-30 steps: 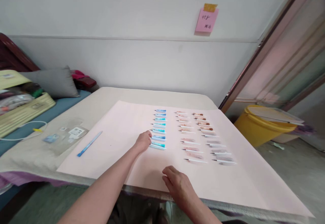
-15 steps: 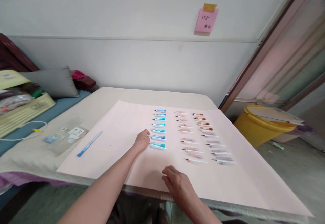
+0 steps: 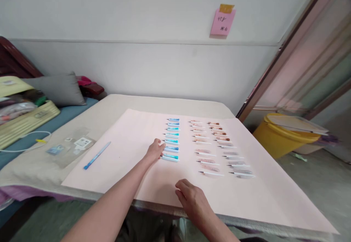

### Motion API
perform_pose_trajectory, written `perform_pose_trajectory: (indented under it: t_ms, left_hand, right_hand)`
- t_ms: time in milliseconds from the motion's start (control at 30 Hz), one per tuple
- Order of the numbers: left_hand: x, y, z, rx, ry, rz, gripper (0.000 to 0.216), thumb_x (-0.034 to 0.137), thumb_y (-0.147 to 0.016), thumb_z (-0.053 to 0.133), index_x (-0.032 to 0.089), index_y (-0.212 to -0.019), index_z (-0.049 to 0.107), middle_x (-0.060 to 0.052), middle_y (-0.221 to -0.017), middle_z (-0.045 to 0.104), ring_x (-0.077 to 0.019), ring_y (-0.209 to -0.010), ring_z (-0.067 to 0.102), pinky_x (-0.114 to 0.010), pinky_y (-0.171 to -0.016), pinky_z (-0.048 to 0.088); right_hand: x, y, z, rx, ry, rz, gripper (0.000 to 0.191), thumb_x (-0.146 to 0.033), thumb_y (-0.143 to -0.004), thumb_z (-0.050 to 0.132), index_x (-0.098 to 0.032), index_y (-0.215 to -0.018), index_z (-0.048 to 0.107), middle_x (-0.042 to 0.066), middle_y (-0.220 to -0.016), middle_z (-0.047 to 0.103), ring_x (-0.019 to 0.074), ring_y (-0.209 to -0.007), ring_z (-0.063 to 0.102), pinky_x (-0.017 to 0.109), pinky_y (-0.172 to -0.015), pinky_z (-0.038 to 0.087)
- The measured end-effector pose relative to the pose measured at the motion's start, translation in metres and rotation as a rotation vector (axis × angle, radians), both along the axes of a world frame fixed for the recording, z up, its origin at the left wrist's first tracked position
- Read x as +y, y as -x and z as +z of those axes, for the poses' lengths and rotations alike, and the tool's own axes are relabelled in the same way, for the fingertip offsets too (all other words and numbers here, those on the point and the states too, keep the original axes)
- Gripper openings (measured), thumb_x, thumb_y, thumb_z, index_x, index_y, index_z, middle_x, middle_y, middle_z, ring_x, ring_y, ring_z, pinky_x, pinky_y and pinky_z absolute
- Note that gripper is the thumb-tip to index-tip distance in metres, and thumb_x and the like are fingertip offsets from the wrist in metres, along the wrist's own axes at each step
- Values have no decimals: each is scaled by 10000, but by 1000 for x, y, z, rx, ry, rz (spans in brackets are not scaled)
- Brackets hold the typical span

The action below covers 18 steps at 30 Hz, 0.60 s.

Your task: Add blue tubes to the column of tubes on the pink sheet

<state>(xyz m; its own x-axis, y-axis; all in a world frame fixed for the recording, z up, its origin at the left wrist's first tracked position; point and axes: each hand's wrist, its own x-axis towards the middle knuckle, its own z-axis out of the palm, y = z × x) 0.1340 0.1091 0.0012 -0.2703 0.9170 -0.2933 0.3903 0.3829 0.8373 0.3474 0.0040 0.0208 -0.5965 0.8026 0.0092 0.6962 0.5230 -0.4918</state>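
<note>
Clear plastic packets (image 3: 80, 145): toward the left edge of the cloth-covered bench (image 3: 164, 101). Light, could slide if a forearm catches them.
Blue-and-clear slim pen (image 3: 97, 155): alone, aslant toward the bench's front-left corner, on the pale pink paper sheet (image 3: 134, 132). Could roll if the sheet gets tugged.
Left hand (image 3: 156, 149): at the left ends of the front blue pens. Can't tell if it's clamped on one or just beside. Sideways drag could skew several, gaps are tight.
Blue-and-turquoise pens (image 3: 172, 135): column mid-bench, dark tips left. Tips might mark fingers or paper if bare.
Right hand (image 3: 192, 196): near the front edge, fingers loosely curled, slightly apart, nothing visible in it. Leaning on paper could shift every row.
Pale pink-patterned pens (image 3: 201, 136): next column; a wrist sweep could scatter the front ones.
Brown-and-grey-patterned pens (image 3: 227, 147): column nearest the right edge; one bump could nudge neighbours.
</note>
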Motion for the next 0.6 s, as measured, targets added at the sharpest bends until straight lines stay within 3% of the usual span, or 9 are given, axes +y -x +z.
perform_pose_trajectory:
  t_ms: [600]
  left_hand:
    - [0, 0, -5, -69, -23, -15, 360, 437, -810, 477, 230, -1101, 425, -100, -1107, 531, -86, -623, 595, -179, -499, 432]
  right_hand:
    - [1, 0, 0, 16, 2, 9, 205, -173, -852, 394, -211, -906, 588, 43, -933, 620, 151, -815, 608, 224, -672, 396]
